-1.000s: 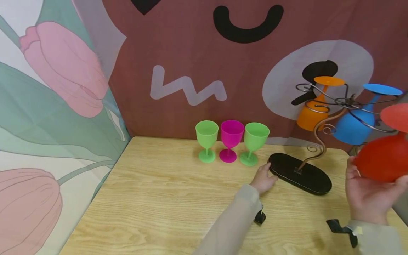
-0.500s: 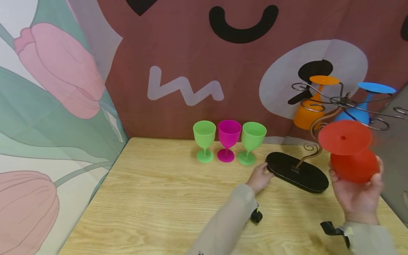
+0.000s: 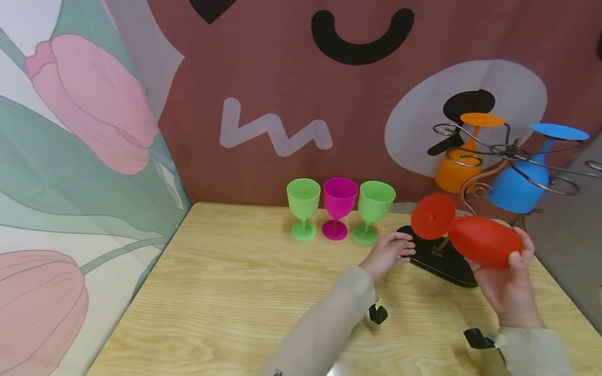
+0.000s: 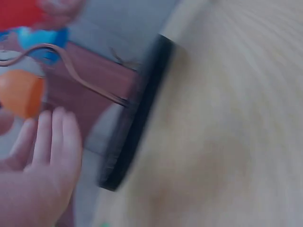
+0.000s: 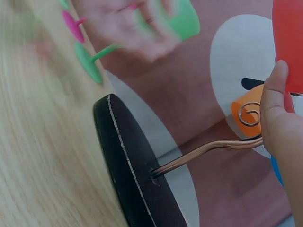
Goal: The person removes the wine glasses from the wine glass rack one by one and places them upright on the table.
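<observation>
My right hand [image 3: 510,284] grips a red goblet [image 3: 484,241] by its bowl. The goblet lies nearly sideways in the air, its round foot turned left towards my left hand [image 3: 386,255]. That left hand hovers at the left end of the stand's black oval base [image 3: 449,266], fingers loosely extended and holding nothing; the left wrist view shows its fingers [image 4: 57,142] straight. Above the base rises a curved metal goblet stand [image 3: 510,151]. An orange goblet [image 3: 458,169] and a blue goblet [image 3: 519,185] hang upside down from its wire loops.
Left of the stand, two green goblets [image 3: 303,197] and a magenta goblet [image 3: 340,197] stand upright in a row on the wooden table [image 3: 226,292]. Behind them hangs a printed brown cloth [image 3: 263,68]. A grey surface [image 3: 571,230] borders the table at the right.
My right hand has brought the red goblet left and down from the right side, tipping it so the foot points left. The left hand has let go of the base edge and lifted slightly.
</observation>
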### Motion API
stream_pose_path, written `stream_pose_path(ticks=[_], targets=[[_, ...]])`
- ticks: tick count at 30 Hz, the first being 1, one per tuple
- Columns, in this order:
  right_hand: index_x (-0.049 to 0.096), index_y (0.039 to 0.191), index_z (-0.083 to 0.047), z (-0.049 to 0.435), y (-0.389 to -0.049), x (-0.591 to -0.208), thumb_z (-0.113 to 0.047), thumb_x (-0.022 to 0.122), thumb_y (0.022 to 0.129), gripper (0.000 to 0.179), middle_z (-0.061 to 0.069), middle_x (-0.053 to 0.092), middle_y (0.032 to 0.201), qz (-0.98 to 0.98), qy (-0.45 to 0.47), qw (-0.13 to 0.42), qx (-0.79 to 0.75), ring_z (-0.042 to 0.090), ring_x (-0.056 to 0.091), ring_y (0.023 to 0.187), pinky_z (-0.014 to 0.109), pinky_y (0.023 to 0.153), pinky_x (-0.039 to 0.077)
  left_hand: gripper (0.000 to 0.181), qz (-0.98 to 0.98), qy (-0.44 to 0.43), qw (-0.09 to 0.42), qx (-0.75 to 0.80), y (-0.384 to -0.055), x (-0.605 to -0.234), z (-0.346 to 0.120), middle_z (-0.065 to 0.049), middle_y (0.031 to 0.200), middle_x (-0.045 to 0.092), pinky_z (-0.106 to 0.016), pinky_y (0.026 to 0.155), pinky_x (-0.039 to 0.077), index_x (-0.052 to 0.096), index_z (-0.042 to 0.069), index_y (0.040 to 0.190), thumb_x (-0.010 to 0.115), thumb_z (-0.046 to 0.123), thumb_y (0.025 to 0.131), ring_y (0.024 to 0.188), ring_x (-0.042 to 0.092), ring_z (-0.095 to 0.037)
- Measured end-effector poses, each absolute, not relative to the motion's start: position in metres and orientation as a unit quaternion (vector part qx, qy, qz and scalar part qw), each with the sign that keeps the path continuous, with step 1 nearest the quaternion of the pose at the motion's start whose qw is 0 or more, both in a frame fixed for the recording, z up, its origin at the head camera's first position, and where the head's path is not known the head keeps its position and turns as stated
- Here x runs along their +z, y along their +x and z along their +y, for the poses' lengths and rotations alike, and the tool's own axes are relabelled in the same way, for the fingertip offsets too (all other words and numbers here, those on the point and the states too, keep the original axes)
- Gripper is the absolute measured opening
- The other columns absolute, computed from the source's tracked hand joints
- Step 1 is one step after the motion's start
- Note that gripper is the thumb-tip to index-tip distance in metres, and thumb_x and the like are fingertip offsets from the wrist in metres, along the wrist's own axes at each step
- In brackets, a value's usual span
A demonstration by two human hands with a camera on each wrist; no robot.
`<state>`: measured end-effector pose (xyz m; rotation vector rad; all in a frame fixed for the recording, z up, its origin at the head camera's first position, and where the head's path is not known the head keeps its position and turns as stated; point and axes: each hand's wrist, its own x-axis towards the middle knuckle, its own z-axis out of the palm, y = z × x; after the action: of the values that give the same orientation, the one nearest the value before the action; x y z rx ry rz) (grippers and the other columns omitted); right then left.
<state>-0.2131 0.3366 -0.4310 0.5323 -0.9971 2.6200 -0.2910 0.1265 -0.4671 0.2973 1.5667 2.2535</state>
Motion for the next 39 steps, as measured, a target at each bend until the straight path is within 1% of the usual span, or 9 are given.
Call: stream_pose_path(ticks=[7, 10, 12, 17, 25, 29, 32, 36, 39], targets=[[0.035, 0.148, -0.027, 0.337, -0.223, -0.441, -0.007, 0.047, 0.104, 0.05, 0.008, 0.035, 0.155, -0.35, 0.26, 0.098, 0.895, 0.026, 0.048, 0.134, 0.04, 0.097, 0.055, 0.04, 0.463, 0.182, 0.369, 0.785, -0.294, -0.433, 0.105, -0.024, 0.131, 0.062, -0.053, 0.106, 0.046, 0.057, 0.014, 0.14, 0.045, 0.036, 0.109, 0.126, 0.058, -0.042], [0.036, 0.149, -0.026, 0.336, -0.225, -0.442, -0.008, 0.045, 0.105, 0.049, 0.008, 0.036, 0.154, -0.366, 0.276, 0.091, 0.884, 0.026, 0.047, 0.135, 0.039, 0.098, 0.054, 0.056, 0.454, 0.196, 0.415, 0.764, -0.294, -0.426, 0.098, -0.027, 0.137, 0.058, -0.049, 0.108, 0.044, 0.052, 0.011, 0.145, 0.042, 0.05, 0.107, 0.118, 0.064, -0.036], [0.036, 0.149, -0.026, 0.334, -0.225, -0.441, -0.009, 0.045, 0.105, 0.049, 0.008, 0.036, 0.154, -0.376, 0.277, 0.091, 0.88, 0.025, 0.046, 0.135, 0.039, 0.098, 0.054, 0.059, 0.445, 0.201, 0.436, 0.756, -0.293, -0.423, 0.095, -0.029, 0.139, 0.056, -0.04, 0.101, 0.052, 0.051, 0.009, 0.145, 0.04, 0.053, 0.106, 0.106, 0.068, -0.029], [0.038, 0.149, -0.028, 0.328, -0.226, -0.439, -0.013, 0.05, 0.104, 0.049, 0.006, 0.04, 0.152, -0.388, 0.246, 0.091, 0.884, 0.023, 0.05, 0.132, 0.037, 0.096, 0.056, 0.049, 0.411, 0.216, 0.466, 0.753, -0.289, -0.424, 0.087, -0.028, 0.126, 0.061, -0.022, 0.072, 0.06, 0.05, 0.006, 0.144, 0.036, 0.039, 0.11, 0.088, 0.069, -0.017], [0.038, 0.151, -0.026, 0.322, -0.226, -0.442, -0.016, 0.047, 0.103, 0.049, 0.0, 0.051, 0.144, -0.41, 0.213, 0.06, 0.885, 0.018, 0.058, 0.122, 0.032, 0.093, 0.057, 0.045, 0.376, 0.202, 0.503, 0.752, -0.287, -0.435, 0.071, -0.009, 0.098, 0.069, -0.015, 0.069, 0.057, 0.028, -0.018, 0.149, 0.028, 0.009, 0.112, 0.081, 0.072, -0.01], [0.042, 0.15, -0.021, 0.317, -0.23, -0.445, -0.012, 0.047, 0.102, 0.05, 0.001, 0.053, 0.144, -0.388, 0.242, 0.025, 0.889, 0.019, 0.06, 0.121, 0.034, 0.096, 0.055, 0.049, 0.374, 0.207, 0.516, 0.742, -0.287, -0.442, 0.065, -0.007, 0.09, 0.071, -0.012, 0.063, 0.055, 0.033, -0.026, 0.137, 0.025, 0.016, 0.113, 0.077, 0.072, -0.009], [0.043, 0.151, -0.018, 0.313, -0.235, -0.449, -0.01, 0.045, 0.101, 0.05, 0.003, 0.055, 0.143, -0.384, 0.269, 0.005, 0.883, 0.021, 0.06, 0.121, 0.035, 0.098, 0.055, 0.057, 0.378, 0.219, 0.524, 0.731, -0.287, -0.446, 0.062, -0.006, 0.087, 0.072, -0.012, 0.059, 0.054, 0.032, -0.029, 0.133, 0.022, 0.024, 0.113, 0.074, 0.071, -0.008], [0.04, 0.153, -0.017, 0.307, -0.238, -0.452, -0.013, 0.042, 0.102, 0.052, 0.002, 0.057, 0.141, -0.408, 0.284, -0.007, 0.868, 0.019, 0.061, 0.12, 0.035, 0.097, 0.055, 0.052, 0.41, 0.253, 0.516, 0.708, -0.287, -0.448, 0.059, 0.0, 0.08, 0.071, -0.013, 0.054, 0.051, 0.022, -0.031, 0.138, 0.02, 0.014, 0.112, 0.07, 0.067, -0.004], [0.039, 0.154, -0.016, 0.303, -0.241, -0.453, -0.014, 0.04, 0.102, 0.053, 0.002, 0.056, 0.142, -0.42, 0.282, -0.01, 0.863, 0.019, 0.06, 0.121, 0.035, 0.097, 0.055, 0.045, 0.444, 0.276, 0.509, 0.684, -0.286, -0.449, 0.056, 0.002, 0.077, 0.07, -0.013, 0.054, 0.049, 0.027, -0.03, 0.138, 0.026, 0.004, 0.109, 0.069, 0.064, -0.003]])
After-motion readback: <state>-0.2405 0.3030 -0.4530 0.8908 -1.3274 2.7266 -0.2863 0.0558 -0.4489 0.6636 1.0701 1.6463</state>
